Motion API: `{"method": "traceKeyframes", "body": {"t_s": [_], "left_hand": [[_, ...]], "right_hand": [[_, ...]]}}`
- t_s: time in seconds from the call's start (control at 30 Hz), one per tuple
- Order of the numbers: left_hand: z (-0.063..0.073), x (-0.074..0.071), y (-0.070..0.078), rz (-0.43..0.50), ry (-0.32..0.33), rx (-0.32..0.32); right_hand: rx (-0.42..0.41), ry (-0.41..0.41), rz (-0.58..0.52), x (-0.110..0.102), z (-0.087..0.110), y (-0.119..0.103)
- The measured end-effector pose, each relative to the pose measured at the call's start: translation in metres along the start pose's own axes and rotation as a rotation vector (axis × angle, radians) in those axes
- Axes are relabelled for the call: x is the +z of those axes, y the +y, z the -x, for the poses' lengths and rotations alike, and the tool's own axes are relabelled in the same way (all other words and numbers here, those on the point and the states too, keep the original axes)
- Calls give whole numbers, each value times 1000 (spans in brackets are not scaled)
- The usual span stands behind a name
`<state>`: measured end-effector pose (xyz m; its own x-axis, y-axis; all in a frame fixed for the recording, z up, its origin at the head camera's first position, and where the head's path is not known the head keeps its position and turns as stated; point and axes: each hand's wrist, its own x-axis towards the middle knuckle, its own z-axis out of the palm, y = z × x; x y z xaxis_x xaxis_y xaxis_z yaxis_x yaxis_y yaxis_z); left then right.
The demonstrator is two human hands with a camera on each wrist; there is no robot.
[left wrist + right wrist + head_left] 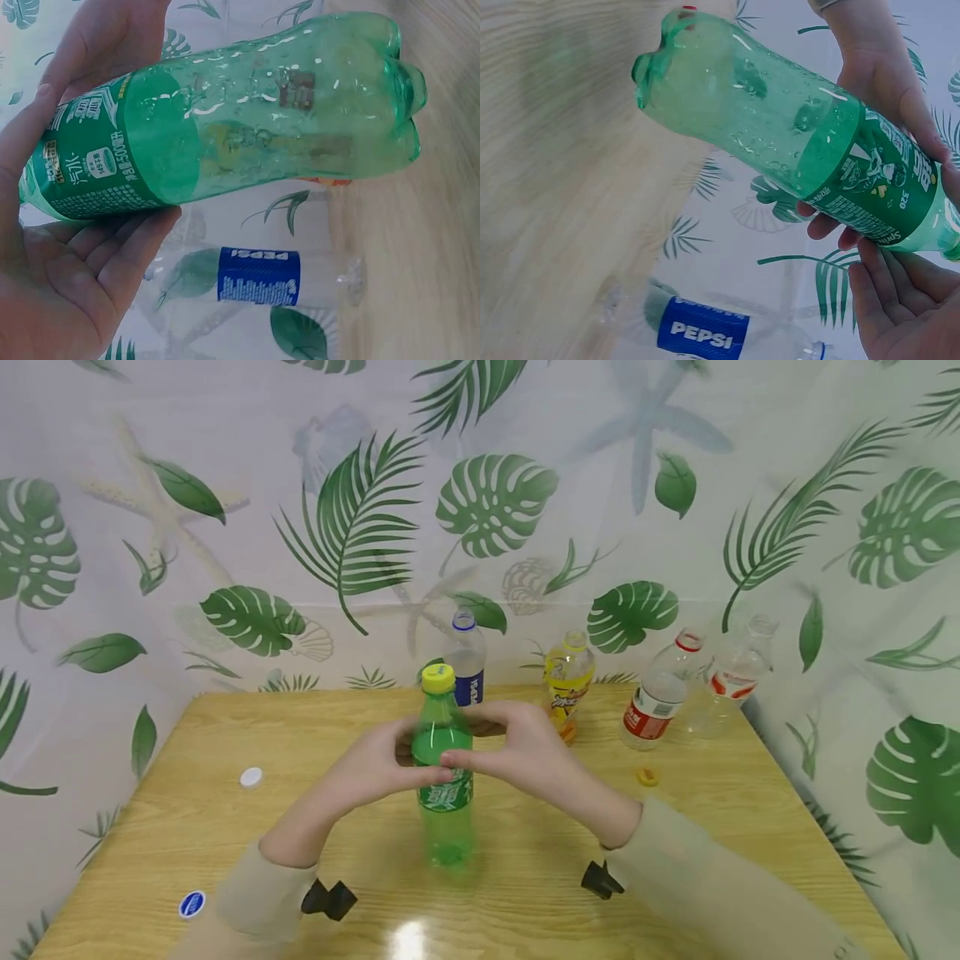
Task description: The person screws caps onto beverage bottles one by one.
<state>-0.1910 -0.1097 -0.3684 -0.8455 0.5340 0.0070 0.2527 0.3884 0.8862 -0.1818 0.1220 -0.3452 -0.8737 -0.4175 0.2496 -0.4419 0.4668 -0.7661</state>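
A green Sprite bottle (448, 831) with a yellow cap (438, 677) stands nearly upright in front of me, both hands around its labelled upper half. My left hand (367, 768) grips its left side, thumb across the front. From the right, my right hand (528, 756) holds it too, its thumb meeting the left thumb over the label. In the left wrist view, the left fingers (142, 262) wrap behind the green label (97, 150). The right wrist view shows bubbles inside the bottle (742, 97) and its lobed base.
Behind the Sprite bottle stands an uncapped Pepsi bottle (467, 664). Farther right are a yellow-labelled bottle (568, 681), a red-labelled bottle (651, 714) and a clear bottle (731, 683). A white cap (251, 777), a blue cap (192, 904) and an orange cap (647, 777) lie on the wooden table (360, 877).
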Motion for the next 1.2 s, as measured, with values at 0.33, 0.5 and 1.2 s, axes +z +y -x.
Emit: {"method": "traceKeyframes", "body": {"t_s": [0.33, 0.5, 1.2], "left_hand": [[13, -28, 3, -17, 27, -3], [20, -37, 3, -28, 40, -19], [51, -72, -11, -292, 160, -72]], "right_hand": [[-41, -31, -13, 10, -22, -19], [-69, -61, -28, 18, -31, -24], [-145, -118, 28, 61, -61, -36]]}}
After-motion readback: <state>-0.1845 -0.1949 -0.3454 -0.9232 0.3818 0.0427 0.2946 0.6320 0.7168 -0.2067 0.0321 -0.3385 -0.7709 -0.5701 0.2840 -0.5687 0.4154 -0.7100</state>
